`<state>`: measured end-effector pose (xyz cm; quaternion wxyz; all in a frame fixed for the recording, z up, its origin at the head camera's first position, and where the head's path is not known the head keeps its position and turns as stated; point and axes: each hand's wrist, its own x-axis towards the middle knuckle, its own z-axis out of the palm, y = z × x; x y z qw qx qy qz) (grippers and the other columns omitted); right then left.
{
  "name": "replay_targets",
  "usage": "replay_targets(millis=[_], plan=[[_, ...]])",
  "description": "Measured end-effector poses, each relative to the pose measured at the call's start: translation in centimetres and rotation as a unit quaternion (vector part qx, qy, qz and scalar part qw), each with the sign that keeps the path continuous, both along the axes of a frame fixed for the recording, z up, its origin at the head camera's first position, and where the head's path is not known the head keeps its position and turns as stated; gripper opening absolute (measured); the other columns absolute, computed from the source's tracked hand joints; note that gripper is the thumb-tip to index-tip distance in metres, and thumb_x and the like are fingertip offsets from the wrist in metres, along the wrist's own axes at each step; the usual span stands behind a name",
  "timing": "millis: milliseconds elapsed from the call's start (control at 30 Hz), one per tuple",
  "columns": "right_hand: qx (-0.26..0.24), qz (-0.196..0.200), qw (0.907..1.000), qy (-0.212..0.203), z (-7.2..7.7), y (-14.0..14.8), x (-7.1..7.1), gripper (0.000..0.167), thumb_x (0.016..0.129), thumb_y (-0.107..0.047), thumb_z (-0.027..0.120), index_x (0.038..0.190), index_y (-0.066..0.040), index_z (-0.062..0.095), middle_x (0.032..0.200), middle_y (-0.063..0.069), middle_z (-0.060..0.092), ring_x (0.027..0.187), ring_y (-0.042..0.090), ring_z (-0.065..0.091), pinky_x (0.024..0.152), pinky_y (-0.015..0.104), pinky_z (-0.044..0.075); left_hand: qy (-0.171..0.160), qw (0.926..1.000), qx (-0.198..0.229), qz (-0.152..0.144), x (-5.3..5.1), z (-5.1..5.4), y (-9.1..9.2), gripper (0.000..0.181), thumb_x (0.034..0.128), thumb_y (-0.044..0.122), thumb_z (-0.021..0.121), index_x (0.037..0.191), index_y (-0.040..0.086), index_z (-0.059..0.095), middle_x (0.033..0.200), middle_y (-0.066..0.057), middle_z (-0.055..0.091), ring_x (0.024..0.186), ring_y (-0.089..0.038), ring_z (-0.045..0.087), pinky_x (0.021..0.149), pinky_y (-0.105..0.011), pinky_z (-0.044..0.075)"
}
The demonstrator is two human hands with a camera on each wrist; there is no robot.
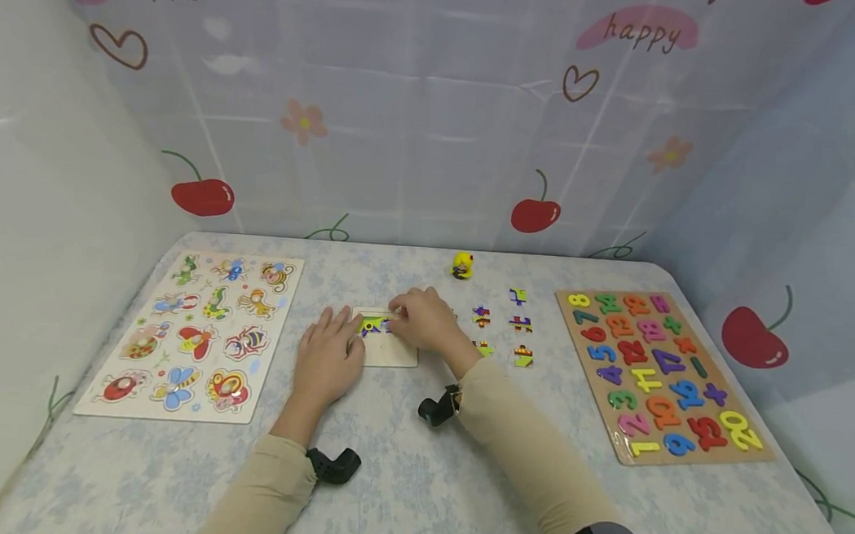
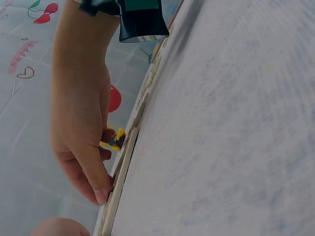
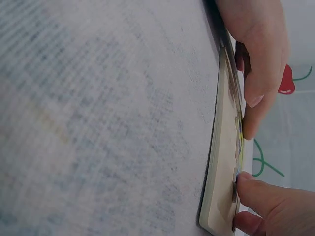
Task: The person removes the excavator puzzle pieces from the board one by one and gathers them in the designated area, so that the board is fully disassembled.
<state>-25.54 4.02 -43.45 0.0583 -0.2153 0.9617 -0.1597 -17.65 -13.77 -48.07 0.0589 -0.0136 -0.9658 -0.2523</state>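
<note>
A small pale wooden puzzle board (image 1: pixel 393 356) lies mid-table, with bright green, yellow and purple puzzle pieces (image 1: pixel 371 326) along its far left part. My left hand (image 1: pixel 329 352) lies at the board's left edge, fingers fairly straight and fingertips touching it. Over the far right part of the tray, my right hand (image 1: pixel 427 320) has curled fingers and pinches a puzzle piece, mostly hidden beneath them. In the right wrist view, the right thumb (image 3: pixel 261 194) is low at the board's rim and the left hand (image 3: pixel 261 64) is above. The left wrist view shows the right fingertips (image 2: pixel 101 194) bunched at the board.
Several loose puzzle pieces (image 1: pixel 520 324) lie right of my right hand. A yellow duck figure (image 1: pixel 462 266) stands near the back edge. An insect puzzle board (image 1: pixel 195 334) lies at left, a number board (image 1: pixel 656 379) at right. A patterned curtain (image 1: pixel 419 160) hangs behind the table.
</note>
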Motion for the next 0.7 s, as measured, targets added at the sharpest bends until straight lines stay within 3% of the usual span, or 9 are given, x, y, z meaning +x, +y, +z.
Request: replay_targets(millis=[367, 700], plan=[[-0.010, 0.034, 0.9993, 0.011, -0.16, -0.13, 0.04, 0.036, 0.093, -0.042, 0.068, 0.123, -0.022, 0.070, 0.105, -0.001, 0.065, 0.093, 0.018, 0.051, 0.077, 0.032, 0.046, 0.007, 0.9999, -0.010, 0.002, 0.01, 0.07, 0.01, 0.050, 0.1018, 0.033, 0.035, 0.149, 0.020, 0.049, 0.162, -0.004, 0.034, 0.155, -0.032, 0.015, 0.125, -0.056, 0.014], [-0.021, 0.034, 0.9992, -0.006, -0.39, -0.39, 0.09, 0.027, 0.093, -0.038, 0.070, 0.113, -0.020, 0.071, 0.102, -0.003, 0.061, 0.094, 0.017, 0.049, 0.079, 0.032, 0.045, 0.007, 0.9997, -0.024, 0.007, 0.04, 0.10, 0.16, 0.052, 0.1001, 0.027, 0.034, 0.149, 0.020, 0.048, 0.161, -0.006, 0.036, 0.154, -0.035, 0.017, 0.124, -0.057, 0.015]])
